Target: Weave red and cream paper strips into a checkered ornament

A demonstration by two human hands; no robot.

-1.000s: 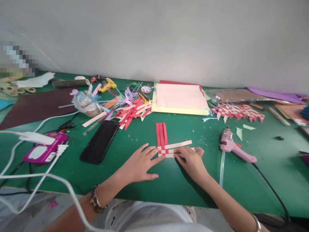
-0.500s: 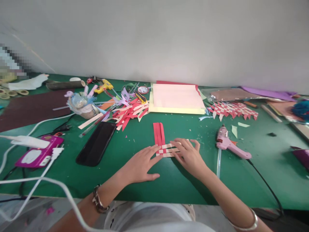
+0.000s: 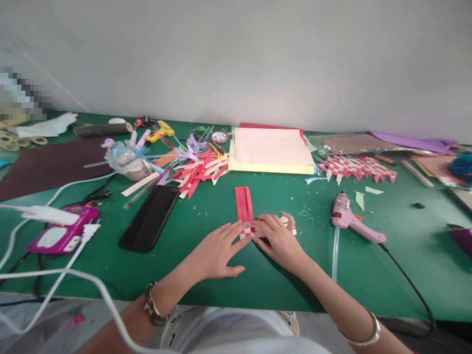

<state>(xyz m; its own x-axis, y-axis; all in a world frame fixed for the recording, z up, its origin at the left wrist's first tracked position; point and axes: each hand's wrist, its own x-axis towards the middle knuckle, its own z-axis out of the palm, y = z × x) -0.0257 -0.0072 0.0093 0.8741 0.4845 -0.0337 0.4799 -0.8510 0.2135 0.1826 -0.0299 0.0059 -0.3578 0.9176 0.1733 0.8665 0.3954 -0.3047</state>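
Note:
A small woven piece of red and pale pink paper strips (image 3: 248,230) lies flat on the green table, checkered at the crossing. Its red strips (image 3: 243,202) point away from me, and its pale strips (image 3: 288,222) run to the right, partly under my right hand. My left hand (image 3: 217,250) rests flat with fingers stretched, fingertips on the left edge of the weave and thumb apart. From the right, my right hand (image 3: 280,242) lies over the pale strips, its fingers extended and their tips at the right edge of the checks.
A pink glue gun (image 3: 352,220) lies to the right, a black phone (image 3: 149,219) to the left. Behind are loose paper strips (image 3: 199,172), stacked paper sheets (image 3: 273,147) and finished woven pieces (image 3: 357,168). White cables (image 3: 92,280) cross the left front near a purple power strip (image 3: 64,230).
My right hand has slid left along the pale strips, up to the checkered part. Strip ends now show beyond its fingers. My left hand stays almost in place.

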